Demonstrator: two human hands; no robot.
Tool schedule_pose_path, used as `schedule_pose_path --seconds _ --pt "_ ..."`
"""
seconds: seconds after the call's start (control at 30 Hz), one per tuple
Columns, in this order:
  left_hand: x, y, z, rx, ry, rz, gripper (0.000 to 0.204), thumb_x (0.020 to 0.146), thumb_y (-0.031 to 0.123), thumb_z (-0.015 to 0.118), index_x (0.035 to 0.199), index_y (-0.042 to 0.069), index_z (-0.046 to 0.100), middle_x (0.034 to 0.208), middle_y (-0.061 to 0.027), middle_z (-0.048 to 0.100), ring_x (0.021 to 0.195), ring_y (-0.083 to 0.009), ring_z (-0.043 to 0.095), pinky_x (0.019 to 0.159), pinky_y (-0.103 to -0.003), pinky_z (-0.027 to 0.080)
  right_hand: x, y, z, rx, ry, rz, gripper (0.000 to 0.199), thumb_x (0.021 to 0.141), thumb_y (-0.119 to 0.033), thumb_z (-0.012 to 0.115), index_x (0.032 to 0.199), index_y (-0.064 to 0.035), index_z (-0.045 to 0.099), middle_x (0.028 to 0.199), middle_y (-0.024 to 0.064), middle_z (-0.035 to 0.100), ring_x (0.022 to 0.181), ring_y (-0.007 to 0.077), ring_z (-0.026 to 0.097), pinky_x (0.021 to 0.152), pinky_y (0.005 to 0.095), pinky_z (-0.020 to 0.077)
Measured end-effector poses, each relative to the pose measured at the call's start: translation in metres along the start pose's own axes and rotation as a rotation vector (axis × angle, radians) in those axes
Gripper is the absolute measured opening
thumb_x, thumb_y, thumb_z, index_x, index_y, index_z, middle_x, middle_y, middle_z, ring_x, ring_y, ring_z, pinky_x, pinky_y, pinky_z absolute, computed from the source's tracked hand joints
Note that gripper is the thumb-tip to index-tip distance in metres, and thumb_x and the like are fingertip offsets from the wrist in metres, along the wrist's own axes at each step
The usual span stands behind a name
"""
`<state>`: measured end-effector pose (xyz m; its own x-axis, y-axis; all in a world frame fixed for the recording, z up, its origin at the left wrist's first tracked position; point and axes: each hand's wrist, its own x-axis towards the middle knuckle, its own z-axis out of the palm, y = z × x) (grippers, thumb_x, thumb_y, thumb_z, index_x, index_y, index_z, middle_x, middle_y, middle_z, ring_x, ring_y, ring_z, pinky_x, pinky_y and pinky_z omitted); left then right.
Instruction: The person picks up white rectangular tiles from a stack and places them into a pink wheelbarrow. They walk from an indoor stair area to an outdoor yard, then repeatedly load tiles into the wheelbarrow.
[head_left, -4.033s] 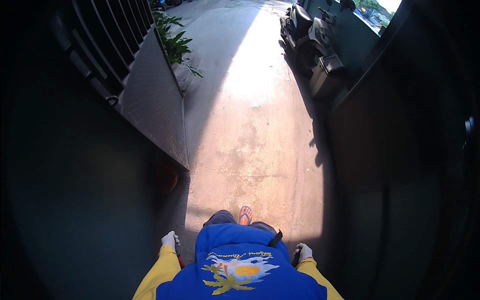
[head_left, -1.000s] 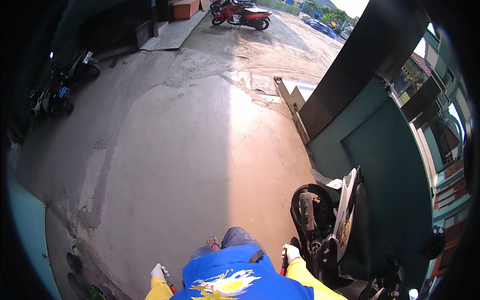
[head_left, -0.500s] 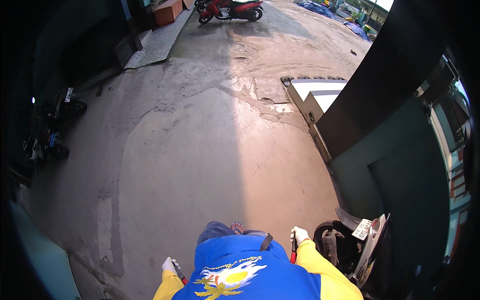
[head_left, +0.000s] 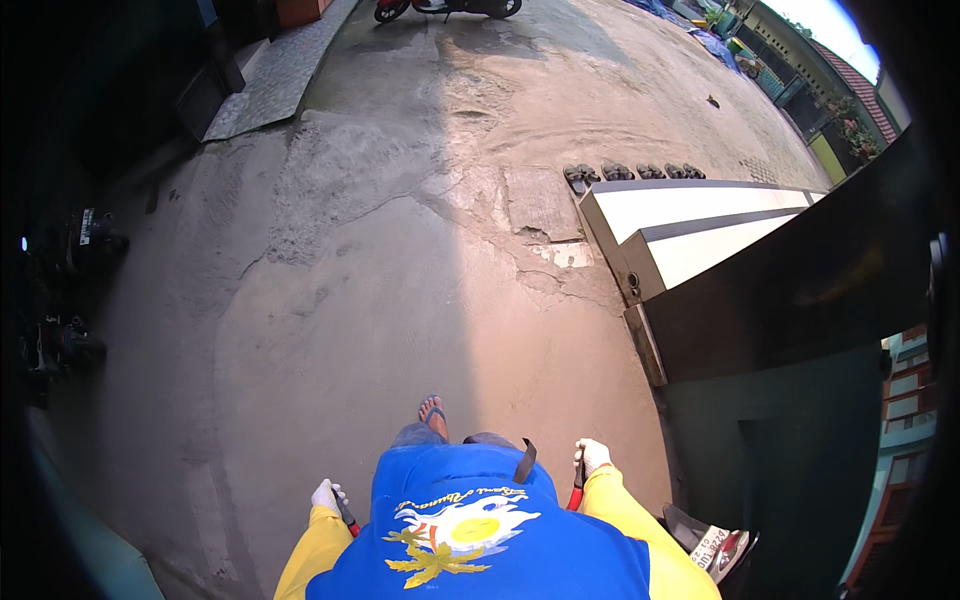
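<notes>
My left hand (head_left: 328, 495), in a white glove, hangs low beside my left hip. Its fingers wrap round a red-and-black handled tool (head_left: 351, 525), whose kind I cannot make out. On the other side, my right hand (head_left: 593, 455), also gloved in white, is closed round a second red-and-black handled tool (head_left: 577, 488) that points down along my side. Both hands stay apart from everything around. Between them are my blue shirt (head_left: 470, 545) with yellow sleeves and a dark strap (head_left: 526, 460). One sandalled foot (head_left: 432, 412) shows ahead on the concrete.
Cracked, uneven concrete (head_left: 350, 290) stretches ahead. A white-topped ledge (head_left: 690, 215) juts in from the right, with several sandals (head_left: 640, 172) along its far edge. Motorbikes (head_left: 75, 340) stand at left, a red one (head_left: 450, 6) far ahead, another (head_left: 715, 545) close at right. A tiled ramp (head_left: 270, 85) lies far left.
I have moved forward: the ledge and sandals show more fully, and the red motorbike has slid to the top edge. The right-hand motorbike has dropped back. One foot has swung ahead.
</notes>
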<state>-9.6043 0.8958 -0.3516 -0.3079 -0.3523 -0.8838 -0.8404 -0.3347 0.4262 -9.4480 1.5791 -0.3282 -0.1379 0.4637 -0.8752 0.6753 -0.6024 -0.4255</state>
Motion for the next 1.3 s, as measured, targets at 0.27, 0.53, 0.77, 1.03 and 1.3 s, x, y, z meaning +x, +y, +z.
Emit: schedule_pose_path --seconds 0.27,0.53,0.77,1.03,1.3 --pt "0.04 0.203 0.24 0.012 -0.032 0.116 0.032 0.109 0.037 0.054 0.09 0.012 0.06 0.073 -0.0026 0.057 0.055 -0.0176 0.055 0.049 -0.037 0.047 0.092 -0.252 0.127 0.07 0.018 -0.077 0.026 0.104 -0.034 0.059 0.097 -0.0099 0.065 0.062 0.0039 0.054 0.052 0.02 0.05 0.052 0.0366 0.0444" --pt "0.102 0.393 0.502 0.146 0.038 0.089 0.031 0.106 0.035 0.053 0.088 0.011 0.059 0.071 -0.0027 0.055 0.051 -0.0184 0.052 0.049 -0.04 0.045 0.225 -0.492 0.235 0.092 0.0 -0.029 0.023 0.104 -0.032 0.06 0.095 -0.0114 0.064 0.065 0.0041 0.055 0.052 0.0197 0.05 0.052 0.0364 0.0463" --pt "0.106 0.55 0.729 0.119 -0.019 0.148 0.035 0.106 0.042 0.051 0.083 0.016 0.056 0.066 -0.0003 0.052 0.053 -0.0197 0.05 0.052 -0.04 0.043 0.323 -0.702 0.297 0.11 0.018 -0.059 0.028 0.103 -0.034 0.062 0.104 -0.006 0.069 0.072 0.007 0.06 0.06 0.02 0.055 0.056 0.0364 0.0485" --pt "0.176 0.724 1.017 0.099 -0.008 0.027 0.039 0.109 0.045 0.046 0.084 0.016 0.055 0.067 -0.001 0.05 0.058 -0.0209 0.049 0.058 -0.043 0.041 0.424 -0.95 0.39 0.156 0.126 -0.055 0.024 0.102 -0.032 0.065 0.098 -0.009 0.068 0.068 0.0053 0.058 0.056 0.0183 0.054 0.052 0.0357 0.0454" --pt "0.191 0.878 1.268 0.247 -0.164 0.097 0.033 0.108 0.041 0.055 0.087 0.015 0.061 0.073 -0.0035 0.058 0.059 -0.0209 0.055 0.056 -0.043 0.047 0.519 -1.195 0.428 0.235 0.196 -0.139 0.027 0.103 -0.034 0.065 0.096 -0.008 0.067 0.066 0.005 0.057 0.052 0.0173 0.053 0.05 0.0344 0.0461"
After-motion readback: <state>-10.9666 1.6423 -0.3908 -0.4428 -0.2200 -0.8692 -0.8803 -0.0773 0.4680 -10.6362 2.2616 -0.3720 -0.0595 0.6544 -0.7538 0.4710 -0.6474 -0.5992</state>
